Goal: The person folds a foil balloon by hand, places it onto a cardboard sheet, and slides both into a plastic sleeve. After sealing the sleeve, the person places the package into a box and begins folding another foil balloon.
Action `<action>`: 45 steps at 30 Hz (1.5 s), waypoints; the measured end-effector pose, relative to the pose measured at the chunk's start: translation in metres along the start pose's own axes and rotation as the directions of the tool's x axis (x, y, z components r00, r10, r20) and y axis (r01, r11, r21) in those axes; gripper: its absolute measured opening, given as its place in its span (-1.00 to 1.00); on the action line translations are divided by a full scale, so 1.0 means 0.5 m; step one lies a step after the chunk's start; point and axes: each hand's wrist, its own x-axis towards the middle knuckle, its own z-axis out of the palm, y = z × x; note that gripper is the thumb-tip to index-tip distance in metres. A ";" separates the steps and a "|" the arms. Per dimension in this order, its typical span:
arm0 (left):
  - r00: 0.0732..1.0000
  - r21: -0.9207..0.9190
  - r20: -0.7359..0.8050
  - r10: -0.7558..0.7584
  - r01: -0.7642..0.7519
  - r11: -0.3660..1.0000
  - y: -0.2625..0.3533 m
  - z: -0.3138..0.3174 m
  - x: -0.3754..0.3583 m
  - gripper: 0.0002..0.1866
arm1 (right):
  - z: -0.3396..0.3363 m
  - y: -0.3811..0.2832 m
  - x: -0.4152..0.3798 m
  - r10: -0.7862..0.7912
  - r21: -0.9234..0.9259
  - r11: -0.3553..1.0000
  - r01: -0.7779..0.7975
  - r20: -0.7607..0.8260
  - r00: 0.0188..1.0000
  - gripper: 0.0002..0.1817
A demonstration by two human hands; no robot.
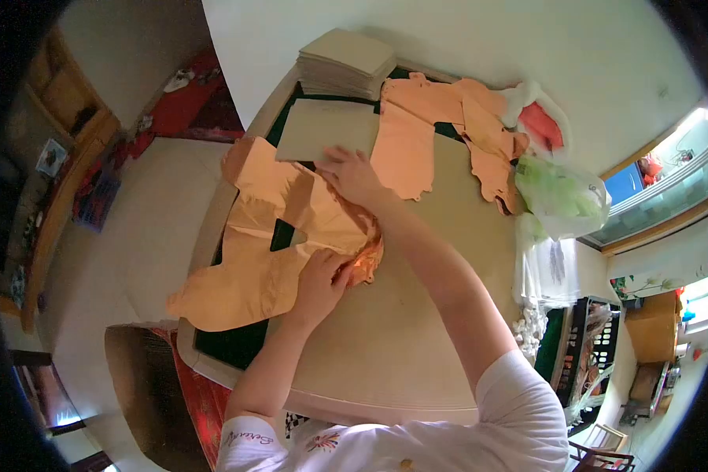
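Observation:
A deflated rose-gold foil balloon (252,275) lies spread over the left part of the table, its right edge bunched up. My left hand (322,279) rests at that edge with its fingers curled around the gathered foil. Higher up, my right hand (352,177) reaches over the balloon's upper edge, fingers stretched out and slightly blurred near the lower edge of a grey cardboard sheet (326,130). Whether those fingertips touch the sheet is hard to see. Beside it lies another flat rose-gold foil balloon (405,145), folded over at its right end.
A stack of cardboard sheets (344,67) stands at the table's (417,330) far edge. Along the right side are a clear bag with green contents (562,197), clear plastic sleeves (549,267) and a black crate (590,346). An open cardboard box (141,393) sits below left.

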 end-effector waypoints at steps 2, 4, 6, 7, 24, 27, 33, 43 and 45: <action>0.999 -0.007 0.033 0.010 -0.010 1.000 -0.011 0.000 0.000 -0.84 | 0.017 0.017 0.025 0.078 -0.003 0.997 -0.078 0.051 0.996 -0.63; 1.000 -0.044 0.024 -0.002 0.003 0.999 -0.019 0.007 -0.004 -0.85 | 0.024 0.032 0.039 0.068 0.042 0.997 -0.069 0.017 0.998 -0.65; 0.999 -0.104 -0.029 -0.031 0.028 0.994 -0.020 0.008 -0.003 -0.88 | 0.021 0.026 0.037 0.065 0.152 0.987 -0.055 -0.060 0.996 -0.67; 0.992 -0.184 -0.057 -0.115 0.103 0.978 -0.017 0.004 -0.001 -0.88 | 0.013 0.017 0.032 0.070 0.236 0.971 -0.041 -0.117 0.991 -0.70; 0.925 -0.593 -0.126 -0.358 0.219 0.775 -0.074 0.031 0.011 -0.82 | -0.194 -0.207 -0.276 0.212 -0.044 0.977 -0.209 0.089 0.973 -0.70; 0.919 -0.574 -0.123 -0.375 0.242 0.782 -0.068 0.024 0.016 -0.81 | -0.194 -0.247 -0.288 0.089 0.216 0.975 -0.058 -0.136 0.987 -0.70; 0.798 -0.830 -0.195 -0.570 0.176 0.530 -0.182 0.006 0.060 -0.75 | -0.061 -0.195 -0.299 0.109 0.167 0.982 -0.086 -0.134 0.985 -0.60; 0.663 -0.610 -0.565 -0.492 0.066 0.790 -0.367 -0.667 0.121 -0.70 | -0.044 -0.177 -0.305 0.065 0.000 0.998 -0.066 -0.064 0.996 -0.58; 0.629 -0.730 -0.509 -0.587 0.045 0.682 -0.553 -0.817 0.123 -0.72 | -0.045 -0.180 -0.304 0.063 0.007 0.998 -0.063 -0.072 0.995 -0.58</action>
